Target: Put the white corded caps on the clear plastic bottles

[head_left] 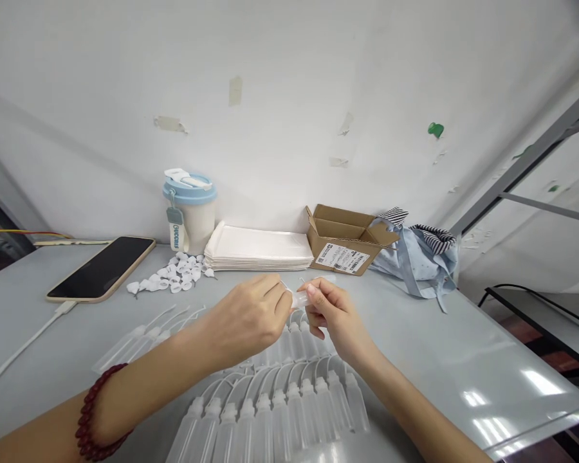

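Observation:
My left hand (258, 315) and my right hand (335, 315) meet above the table, both closed on a small translucent plastic bottle (300, 299). Only a short part of it shows between the fingers; the rest is hidden. Right thumb and forefinger pinch one end, while the left fingers are curled at the other. Below the hands, a row of translucent bottles with thin curved tubes (280, 418) lies side by side. Another row of bottles (294, 341) is partly covered by my hands. Several more bottles (135, 341) lie beyond my left forearm.
Loose white caps (174, 273) are heaped near a blue-lidded cup (193, 212). A plugged-in phone (101, 270) lies at left. Against the wall are stacked white sheets or envelopes (260, 247), an open cardboard box (342, 247) and a light blue cloth bag (410, 257).

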Demonstrator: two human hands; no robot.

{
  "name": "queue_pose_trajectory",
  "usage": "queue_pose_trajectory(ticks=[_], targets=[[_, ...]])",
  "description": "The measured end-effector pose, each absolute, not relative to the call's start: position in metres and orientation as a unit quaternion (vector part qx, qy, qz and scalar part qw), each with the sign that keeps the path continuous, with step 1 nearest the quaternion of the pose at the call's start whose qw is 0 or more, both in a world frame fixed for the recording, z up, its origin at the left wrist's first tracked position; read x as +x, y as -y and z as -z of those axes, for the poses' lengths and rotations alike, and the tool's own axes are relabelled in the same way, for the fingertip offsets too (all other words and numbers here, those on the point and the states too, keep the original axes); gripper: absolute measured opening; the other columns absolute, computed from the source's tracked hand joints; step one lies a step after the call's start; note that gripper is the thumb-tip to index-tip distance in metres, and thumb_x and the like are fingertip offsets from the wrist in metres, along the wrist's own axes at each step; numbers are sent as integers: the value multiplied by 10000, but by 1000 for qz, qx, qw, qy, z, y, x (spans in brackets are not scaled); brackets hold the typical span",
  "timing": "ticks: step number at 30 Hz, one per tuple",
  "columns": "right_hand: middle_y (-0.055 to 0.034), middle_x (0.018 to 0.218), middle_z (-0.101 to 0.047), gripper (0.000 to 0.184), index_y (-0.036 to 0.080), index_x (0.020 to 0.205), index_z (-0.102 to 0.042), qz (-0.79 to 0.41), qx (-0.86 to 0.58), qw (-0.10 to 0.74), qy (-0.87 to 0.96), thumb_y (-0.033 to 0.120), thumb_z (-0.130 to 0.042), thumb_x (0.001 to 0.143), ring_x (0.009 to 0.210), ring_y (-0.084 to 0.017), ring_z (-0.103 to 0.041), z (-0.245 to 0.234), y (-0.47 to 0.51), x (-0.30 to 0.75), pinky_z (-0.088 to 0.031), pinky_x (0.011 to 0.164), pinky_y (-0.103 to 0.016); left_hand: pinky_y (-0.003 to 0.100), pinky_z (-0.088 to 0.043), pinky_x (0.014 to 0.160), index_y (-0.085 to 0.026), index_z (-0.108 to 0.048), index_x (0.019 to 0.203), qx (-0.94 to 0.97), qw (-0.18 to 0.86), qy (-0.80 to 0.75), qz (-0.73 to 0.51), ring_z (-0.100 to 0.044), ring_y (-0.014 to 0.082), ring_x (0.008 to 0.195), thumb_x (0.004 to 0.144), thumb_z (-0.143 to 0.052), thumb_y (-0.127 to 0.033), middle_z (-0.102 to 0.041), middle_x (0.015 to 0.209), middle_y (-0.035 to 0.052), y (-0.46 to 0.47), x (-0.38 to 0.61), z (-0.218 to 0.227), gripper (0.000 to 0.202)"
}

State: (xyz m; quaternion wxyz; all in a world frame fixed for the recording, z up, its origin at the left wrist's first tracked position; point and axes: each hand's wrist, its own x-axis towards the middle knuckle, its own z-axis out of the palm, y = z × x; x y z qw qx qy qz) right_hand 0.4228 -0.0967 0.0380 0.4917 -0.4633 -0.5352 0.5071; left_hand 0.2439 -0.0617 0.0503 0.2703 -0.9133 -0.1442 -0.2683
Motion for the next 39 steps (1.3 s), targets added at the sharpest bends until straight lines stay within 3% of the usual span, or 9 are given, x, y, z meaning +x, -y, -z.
queue_pose_trajectory(ticks=[6, 10, 15, 21, 30, 39], targets=[[125, 521, -221, 295, 204, 781, -482, -531, -466, 475, 525, 489, -513, 855, 396, -53, -186, -38, 97, 422, -243, 337, -183, 337, -468, 610, -108, -617, 703, -908, 290, 114, 280, -609, 259, 860, 882, -468, 21, -653, 735, 93, 61, 246, -47, 266], [83, 556, -387, 288, 206, 810, -500, -466, -474, 502, 552, 491, -510, 848, 415, -81, -371, -36, 92, 427, -349, 386, -225, 375, -506, 736, -76, -630, 825, -904, 268, 149, 298, -593, 281, 1003, 886, -437, 30, -687, 926, 151, 50, 242, -52, 229], [8, 733, -587, 234, 219, 917, -514, -281, -528, 550, 582, 437, -556, 843, 591, -131, -507, -29, 71, 454, -410, 535, -265, 382, -523, 751, -62, -591, 1005, -878, 202, 256, 350, -603, 262, 948, 892, -455, -28, -670, 935, 131, 34, 227, -68, 180], [-36, 787, -638, 148, 211, 765, -563, -160, -573, 453, 664, 332, -646, 747, 740, -210, -570, -8, 49, 477, -414, 610, -306, 387, -510, 733, -128, -601, 933, -858, 121, 338, 368, -612, 259, 912, 896, -457, -118, -684, 882, 89, 31, 218, -79, 149], [-68, 852, -639, 45, 218, 800, -566, -89, -551, 344, 755, 248, -573, 833, 883, -257, -561, 0, 51, 469, -427, 789, -397, 381, -503, 781, -143, -606, 919, -850, 105, 353, 376, -621, 239, 901, 903, -441, -176, -701, 880, 76, 32, 218, -78, 169], [-78, 954, -642, 50, 207, 797, -588, -87, -502, 304, 805, 207, -627, 828, 928, -228, -560, -5, 54, 467, -436, 844, -377, 362, -460, 767, -151, -618, 911, -844, 83, 418, 325, -609, 255, 924, 897, -407, -220, -681, 895, 94, 31, 214, -87, 223]])
